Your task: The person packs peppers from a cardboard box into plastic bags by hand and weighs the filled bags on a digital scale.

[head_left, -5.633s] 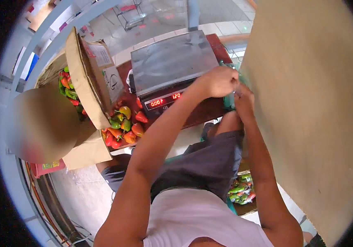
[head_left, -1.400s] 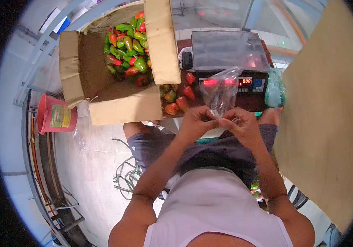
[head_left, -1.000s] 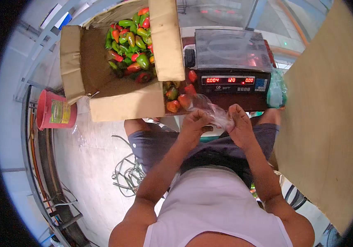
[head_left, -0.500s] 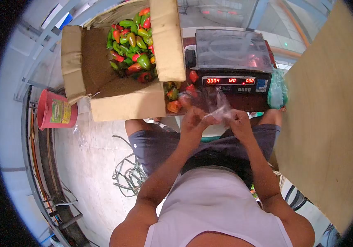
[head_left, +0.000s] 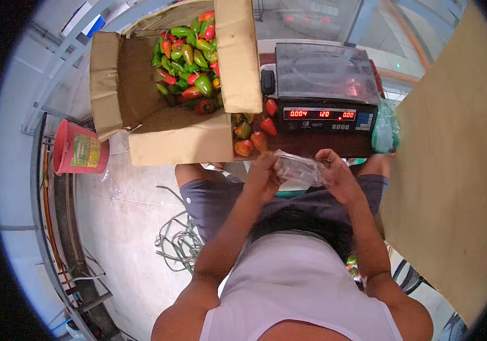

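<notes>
Spread sideways since the earlier frame, the plastic bag (head_left: 300,168) held by left hand (head_left: 264,176) and right hand (head_left: 341,178) appears unfilled; peppers (head_left: 203,85) lie loose in the cardboard carton (head_left: 181,146).

Glossy clear plastic bag (head_left: 301,168), matt cardboard box (head_left: 182,141)

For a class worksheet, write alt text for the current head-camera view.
A person's left hand and right hand hold a clear plastic bag in front of a digital scale. To its left, an open cardboard box holds red and green peppers.
</notes>
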`<state>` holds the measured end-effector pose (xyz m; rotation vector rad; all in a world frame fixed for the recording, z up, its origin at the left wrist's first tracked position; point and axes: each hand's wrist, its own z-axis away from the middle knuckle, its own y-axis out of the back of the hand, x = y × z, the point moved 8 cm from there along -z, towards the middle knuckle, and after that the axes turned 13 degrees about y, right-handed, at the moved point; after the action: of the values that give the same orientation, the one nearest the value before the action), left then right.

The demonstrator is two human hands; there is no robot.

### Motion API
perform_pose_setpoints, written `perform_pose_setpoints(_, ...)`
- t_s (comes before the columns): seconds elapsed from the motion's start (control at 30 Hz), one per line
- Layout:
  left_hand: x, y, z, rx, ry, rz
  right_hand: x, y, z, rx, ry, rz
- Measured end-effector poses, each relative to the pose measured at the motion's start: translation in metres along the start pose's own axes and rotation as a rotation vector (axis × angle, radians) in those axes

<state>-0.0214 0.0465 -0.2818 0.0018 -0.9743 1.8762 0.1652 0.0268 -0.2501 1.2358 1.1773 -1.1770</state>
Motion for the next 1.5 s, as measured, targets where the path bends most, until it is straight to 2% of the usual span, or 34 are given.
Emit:
perform_pose_setpoints(0.07, -0.002, -0.012, 0.005, -0.141, 0.025, -0.051, -0.01, 0.006, -0.003, -0.046, 0.113, 0.415)
perform_pose_setpoints(0.1, -0.001, -0.016, 0.01, -0.105, -0.112, -0.323, -0.015, 0.008, -0.002, -0.065, 0.166, 0.625)
perform_pose_setpoints(0.17, -0.005, -0.034, 0.019, -0.028, -0.403, -0.857, -0.027, 0.021, -0.009, 0.113, 0.219, 0.691)
perform_pose_setpoints(0.2, 0.001, -0.035, 0.018, 0.078, -0.512, -0.987, -0.032, 0.025, -0.012, 0.197, 0.248, 0.721)
perform_pose_setpoints(0.27, 0.013, -0.026, 0.012, 0.315, -0.724, -1.241, -0.026, 0.017, -0.014, 0.276, 0.331, 0.555)
perform_pose_setpoints(0.3, 0.012, -0.004, -0.007, 0.279, -0.577, -0.996, -0.024, 0.015, -0.012, 0.317, 0.37, 0.469)
perform_pose_setpoints(0.37, 0.002, 0.028, -0.045, 0.189, -0.286, -0.504, 0.003, 0.011, -0.01, 0.348, 0.031, -0.334)
perform_pose_setpoints(0.4, -0.001, 0.017, -0.042, 0.059, -0.147, -0.282, 0.013, -0.001, -0.007, 0.346, -0.145, -0.732)
perform_pose_setpoints(0.47, -0.007, -0.021, -0.011, -0.193, 0.139, 0.165, 0.013, -0.005, -0.008, 0.158, -0.159, -1.029)
perform_pose_setpoints(0.53, -0.001, -0.027, -0.003, -0.18, 0.02, 0.028, 0.004, -0.008, -0.007, -0.044, -0.167, -1.317)
perform_pose_setpoints(0.57, 0.001, -0.029, 0.002, -0.172, -0.042, -0.038, 0.005, 0.004, -0.011, -0.068, 0.023, -0.74)
perform_pose_setpoints(0.63, 0.006, -0.047, 0.018, -0.174, -0.159, -0.419, -0.019, 0.008, -0.015, -0.095, 0.362, 0.422)
perform_pose_setpoints(0.67, 0.003, -0.054, 0.024, -0.176, -0.209, -0.611, -0.017, 0.015, -0.016, 0.016, 0.269, 0.575)
perform_pose_setpoints(0.77, 0.006, -0.069, 0.031, 0.057, -0.657, -1.101, -0.018, 0.038, -0.021, 0.339, 0.18, 0.366)
perform_pose_setpoints(0.87, 0.021, -0.021, -0.012, 0.227, -0.711, -1.082, -0.001, 0.014, -0.015, 0.219, -0.006, -0.208)
perform_pose_setpoints(0.93, 0.022, -0.005, -0.021, 0.221, -0.34, -0.604, -0.012, -0.011, -0.008, 0.183, -0.09, -0.681)
perform_pose_setpoints(0.97, 0.017, 0.002, -0.023, 0.219, -0.166, -0.358, 0.001, -0.004, -0.004, 0.08, -0.023, -0.577)
perform_pose_setpoints(1.0, 0.008, 0.004, -0.028, 0.095, -0.092, -0.053, 0.028, 0.013, -0.001, -0.026, 0.047, -0.474)
perform_pose_setpoints(1.03, 0.008, -0.004, -0.022, -0.011, -0.148, -0.142, 0.041, 0.016, -0.004, -0.133, 0.118, -0.37)
perform_pose_setpoints(1.07, 0.005, -0.014, -0.014, -0.118, -0.203, -0.233, -0.004, 0.014, -0.01, -0.251, 0.242, 0.436)
perform_pose_setpoints(1.1, 0.006, -0.025, -0.004, -0.226, -0.254, -0.327, -0.021, 0.008, -0.011, -0.226, 0.292, 0.599)
perform_pose_setpoints(1.13, 0.006, -0.048, 0.018, -0.178, -0.293, -0.877, -0.033, -0.001, -0.009, -0.196, 0.34, 0.764)
perform_pose_setpoints(1.17, 0.016, -0.046, 0.021, 0.016, -0.516, -1.174, -0.047, -0.009, -0.006, -0.162, 0.39, 0.93)
perform_pose_setpoints(1.23, 0.023, -0.048, 0.03, 0.465, -0.946, -1.733, -0.063, -0.024, -0.001, -0.217, 0.291, 0.874)
perform_pose_setpoints(1.3, 0.028, -0.037, 0.029, 0.273, -0.833, -1.868, -0.073, -0.033, -0.002, -0.244, 0.278, 0.85)
perform_pose_setpoints(1.33, 0.045, -0.052, 0.06, -0.051, -0.837, -1.8, -0.076, -0.024, -0.003, -0.251, 0.467, 1.012)
perform_pose_setpoints(1.37, 0.065, -0.065, 0.096, -0.368, -0.823, -1.708, -0.063, 0.0, -0.007, -0.197, 0.393, 0.914)
perform_pose_setpoints(1.43, 0.124, -0.066, 0.128, -0.464, -0.308, -1.432, -0.042, 0.038, -0.012, -0.105, 0.229, 0.683)
perform_pose_setpoints(1.5, 0.222, -0.054, 0.12, -0.218, -0.631, -1.215, -0.033, 0.058, -0.012, -0.006, 0.04, 0.384)
